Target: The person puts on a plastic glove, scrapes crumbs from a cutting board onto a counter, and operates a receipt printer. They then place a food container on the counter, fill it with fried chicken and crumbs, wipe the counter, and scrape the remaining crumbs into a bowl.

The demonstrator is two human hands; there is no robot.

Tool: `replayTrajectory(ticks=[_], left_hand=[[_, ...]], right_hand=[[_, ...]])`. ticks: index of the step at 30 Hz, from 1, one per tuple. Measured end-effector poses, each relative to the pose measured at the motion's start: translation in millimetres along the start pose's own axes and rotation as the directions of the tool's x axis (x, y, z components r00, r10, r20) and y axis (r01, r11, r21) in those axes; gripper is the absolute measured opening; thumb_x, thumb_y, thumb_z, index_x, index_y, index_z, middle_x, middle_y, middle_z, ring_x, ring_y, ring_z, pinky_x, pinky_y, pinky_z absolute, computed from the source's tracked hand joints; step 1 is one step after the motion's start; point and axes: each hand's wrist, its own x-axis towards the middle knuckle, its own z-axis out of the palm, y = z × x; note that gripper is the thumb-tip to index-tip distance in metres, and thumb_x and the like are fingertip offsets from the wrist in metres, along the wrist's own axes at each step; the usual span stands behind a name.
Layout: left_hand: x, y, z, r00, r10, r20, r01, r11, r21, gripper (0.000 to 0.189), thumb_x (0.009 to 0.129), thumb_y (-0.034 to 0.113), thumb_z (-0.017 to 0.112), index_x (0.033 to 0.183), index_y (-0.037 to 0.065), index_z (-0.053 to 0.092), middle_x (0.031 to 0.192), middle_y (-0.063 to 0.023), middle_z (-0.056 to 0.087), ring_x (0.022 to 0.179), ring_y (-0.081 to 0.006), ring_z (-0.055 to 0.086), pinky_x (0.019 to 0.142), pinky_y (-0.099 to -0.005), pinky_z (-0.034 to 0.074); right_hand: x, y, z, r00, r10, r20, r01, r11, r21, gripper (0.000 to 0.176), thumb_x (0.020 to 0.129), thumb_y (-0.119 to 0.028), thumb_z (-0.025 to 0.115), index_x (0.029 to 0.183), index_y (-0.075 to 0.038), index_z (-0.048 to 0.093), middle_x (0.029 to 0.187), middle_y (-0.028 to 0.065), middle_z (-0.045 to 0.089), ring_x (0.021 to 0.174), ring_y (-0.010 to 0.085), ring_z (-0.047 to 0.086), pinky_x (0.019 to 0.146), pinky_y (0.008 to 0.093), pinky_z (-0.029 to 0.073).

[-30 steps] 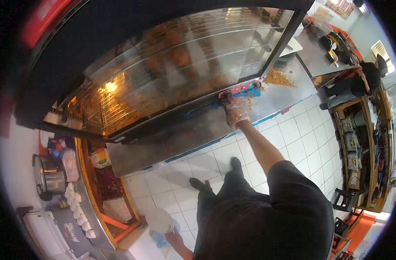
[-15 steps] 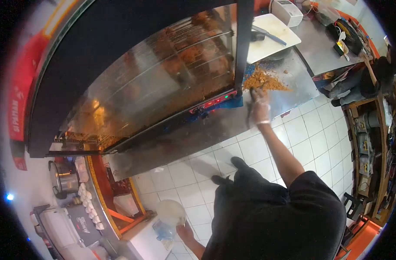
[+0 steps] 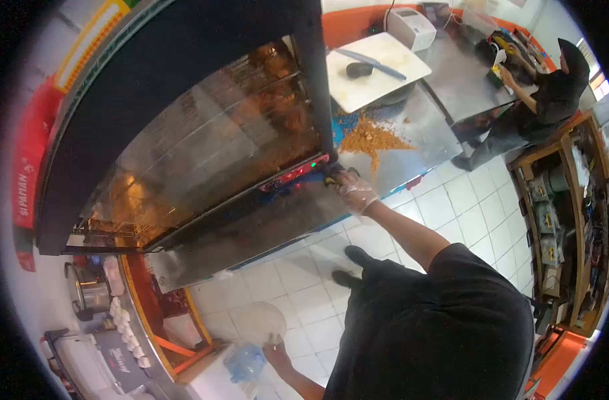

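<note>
My right hand [image 3: 355, 192], in a clear plastic glove, presses a dark pad with a yellowish part [image 3: 331, 179] onto the metal counter [image 3: 271, 223]. It lies just below the control strip [image 3: 296, 175] of the glass-fronted cabinet. Beside it spreads a pile of orange-brown crumbs [image 3: 371, 139], with a thin trail reaching toward the hand. Low at the left, my left hand [image 3: 275, 353] holds the edge of a round, pale translucent container [image 3: 259, 323] above the floor. Its fingers are partly blurred.
A white cutting board [image 3: 378, 63] bears a knife [image 3: 378, 65] and a dark object. The heated cabinet [image 3: 204, 127] stands over the counter. Another person [image 3: 544, 100] works at the far counter. Shelves [image 3: 564, 220] stand right; a blue plastic bag [image 3: 244, 363] lies near my left hand.
My right hand has moved from the crumb pile left and toward me along the counter, with the pad. A crumb trail now extends toward it. The view has shifted, showing more of the other person.
</note>
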Motion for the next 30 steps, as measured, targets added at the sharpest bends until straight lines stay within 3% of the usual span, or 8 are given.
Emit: replayTrajectory(ticks=[6,13,15,17,21,23,27,30], left_hand=[[23.0,47.0,131.9,0.978,-0.2,0.059,0.202,0.833,-0.515,0.045,0.094,0.011,0.049,0.131,0.01,0.025,0.129,-0.0188,0.048,0.114,-0.0354,0.055,0.095,-0.0463,0.05],[59.8,87.2,319.5,0.979,-0.192,0.074,0.201,0.821,-0.534,0.035,0.094,0.012,0.051,0.124,0.014,0.033,0.107,-0.0087,0.049,0.106,-0.0288,0.054,0.092,-0.0446,0.051],[55.7,99.7,356.5,0.996,-0.064,0.068,0.09,0.852,-0.516,0.041,0.093,0.012,0.056,0.126,0.013,0.032,0.11,-0.0097,0.049,0.107,-0.0294,0.054,0.092,-0.044,0.051],[63.4,92.9,375.1,0.959,0.213,0.185,-0.258,0.93,0.264,0.048,0.092,0.015,0.06,0.13,0.011,0.031,0.116,-0.0108,0.048,0.108,-0.0299,0.053,0.09,-0.043,0.051],[77.8,51.9,396.6,0.977,0.215,-0.005,-0.212,0.968,0.134,0.048,0.092,0.021,0.063,0.129,0.007,0.036,0.12,-0.0121,0.047,0.105,-0.0276,0.054,0.085,-0.0399,0.051],[46.3,109.5,425.7,0.925,-0.287,-0.248,0.181,0.909,-0.374,0.042,0.092,0.022,0.064,0.125,0.006,0.043,0.119,-0.0119,0.049,0.101,-0.0237,0.054,0.08,-0.0359,0.05],[25.6,140.8,456.1,0.872,0.318,-0.373,-0.22,0.934,0.282,0.029,0.093,0.021,0.06,0.112,0.002,0.05,0.101,-0.0095,0.056,0.09,-0.0182,0.055,0.072,-0.0312,0.048],[43.4,159.1,513.7,0.944,0.329,-0.002,-0.326,0.938,0.117,0.025,0.095,0.02,0.057,0.114,0.004,0.052,0.103,-0.0091,0.057,0.093,-0.0168,0.055,0.083,-0.0298,0.046]], right_hand=[[1.5,79.4,-37.6,0.987,0.038,-0.156,-0.051,0.995,-0.08,0.037,0.09,-0.028,0.052,0.122,-0.011,0.059,0.132,0.0142,0.051,0.126,0.0337,0.043,0.107,0.0459,0.033],[-9.7,177.7,-126.1,0.963,0.127,-0.236,-0.038,0.937,0.348,0.035,0.092,-0.027,0.055,0.122,-0.011,0.059,0.12,0.0156,0.059,0.111,0.0315,0.056,0.097,0.0395,0.044],[-27.5,233.5,-122.1,0.967,0.244,-0.077,-0.16,0.811,0.562,0.028,0.091,-0.022,0.055,0.114,-0.009,0.062,0.109,0.0154,0.065,0.1,0.0331,0.061,0.09,0.0407,0.047],[-46.3,285.2,-117.9,0.951,0.286,-0.118,-0.122,0.698,0.706,0.025,0.091,-0.019,0.055,0.112,-0.008,0.062,0.098,0.0145,0.068,0.087,0.0281,0.065,0.081,0.0366,0.051],[-74.3,348.9,-133.5,0.898,0.424,0.121,-0.296,0.376,0.878,0.027,0.09,-0.017,0.057,0.113,-0.001,0.06,0.093,0.0108,0.068,0.08,0.0178,0.064,0.074,0.03,0.051],[-74.9,378.9,-137.0,0.904,0.419,0.087,-0.247,0.343,0.906,0.029,0.09,-0.017,0.058,0.113,0.001,0.06,0.091,0.0098,0.067,0.079,0.0153,0.063,0.072,0.0282,0.051],[-41.4,401.7,-169.7,0.85,0.327,0.413,-0.462,0.087,0.883,0.037,0.09,-0.014,0.057,0.121,0.006,0.053,0.098,0.012,0.066,0.086,0.0175,0.065,0.076,0.028,0.052],[-1.5,416.4,-192.7,0.865,0.317,0.388,-0.273,-0.351,0.896,0.047,0.089,-0.009,0.053,0.133,0.005,0.042,0.12,0.0185,0.057,0.093,0.0244,0.064,0.082,0.0324,0.053]])
